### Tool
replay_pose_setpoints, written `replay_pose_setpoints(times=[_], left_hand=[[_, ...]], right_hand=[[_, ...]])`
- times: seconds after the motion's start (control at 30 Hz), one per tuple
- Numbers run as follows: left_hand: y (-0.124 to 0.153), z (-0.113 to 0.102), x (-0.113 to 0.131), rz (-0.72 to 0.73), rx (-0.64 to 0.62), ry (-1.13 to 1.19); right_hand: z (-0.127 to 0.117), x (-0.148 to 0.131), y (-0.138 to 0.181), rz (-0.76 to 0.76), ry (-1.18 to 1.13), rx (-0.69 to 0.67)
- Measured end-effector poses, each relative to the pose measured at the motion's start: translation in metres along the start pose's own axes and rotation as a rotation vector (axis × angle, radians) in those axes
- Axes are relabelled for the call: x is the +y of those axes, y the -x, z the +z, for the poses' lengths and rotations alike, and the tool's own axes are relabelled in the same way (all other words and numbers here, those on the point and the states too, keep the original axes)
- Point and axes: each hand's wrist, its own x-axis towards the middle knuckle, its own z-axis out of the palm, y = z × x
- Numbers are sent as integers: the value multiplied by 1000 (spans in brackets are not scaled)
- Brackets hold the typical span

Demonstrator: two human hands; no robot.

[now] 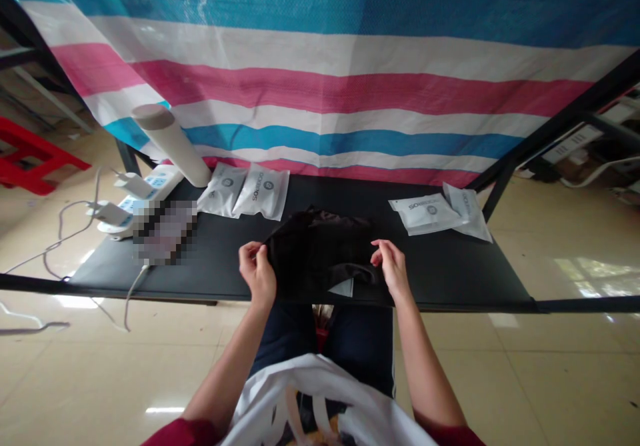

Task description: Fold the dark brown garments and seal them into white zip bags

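A black garment (320,253) lies on the black table (450,273) in front of me, with a small pale label showing near its lower edge. My left hand (257,273) is closed on the garment's left edge. My right hand (390,266) pinches the garment's right side, fingers bent together. Both hands sit near the table's front edge.
Two white printed pouches (247,191) lie at the back left, and two more white pouches (440,214) at the back right. A cardboard tube (170,141) leans at the left beside a white power strip (137,199) with plugs and cables. A striped tarp (330,66) hangs behind.
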Motion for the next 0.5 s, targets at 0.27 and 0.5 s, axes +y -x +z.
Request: replay_pose_setpoints(times=[0.27,0.5], left_hand=[[-8,-36,13,447,-186,-281],[3,-25,-4,484,-659,-739]], right_hand=[[-1,4,10,-178,507,-270],[-12,-3,18,-260,750,-441]])
